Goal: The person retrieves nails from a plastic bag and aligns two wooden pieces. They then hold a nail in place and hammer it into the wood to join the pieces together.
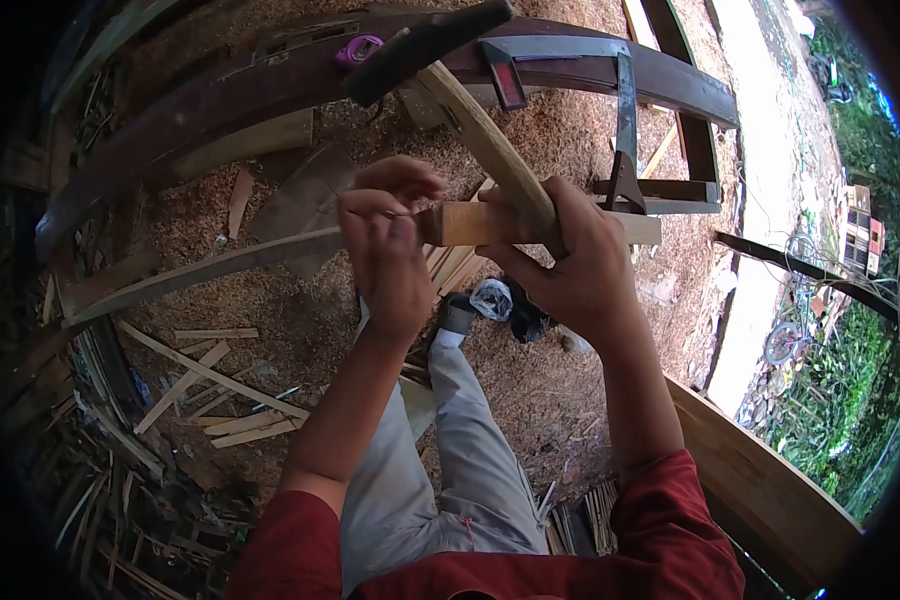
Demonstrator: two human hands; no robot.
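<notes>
My right hand is closed round the wooden handle of a hammer, and the same grip takes in a short, smooth wooden block. The hammer's dark head points up and away, over the curved beam. Beside the block's darker left end is my left hand, its fingers curled and slightly blurred. Whether those fingers pinch the block's end or some small piece is hidden. Below the block, a long pale curved strip of wood runs off to the left.
A dark curved beam spans the far side, bearing a purple tape measure and a metal square. A handsaw stands at right. Wood offcuts and shavings cover the ground. A plank lies at lower right.
</notes>
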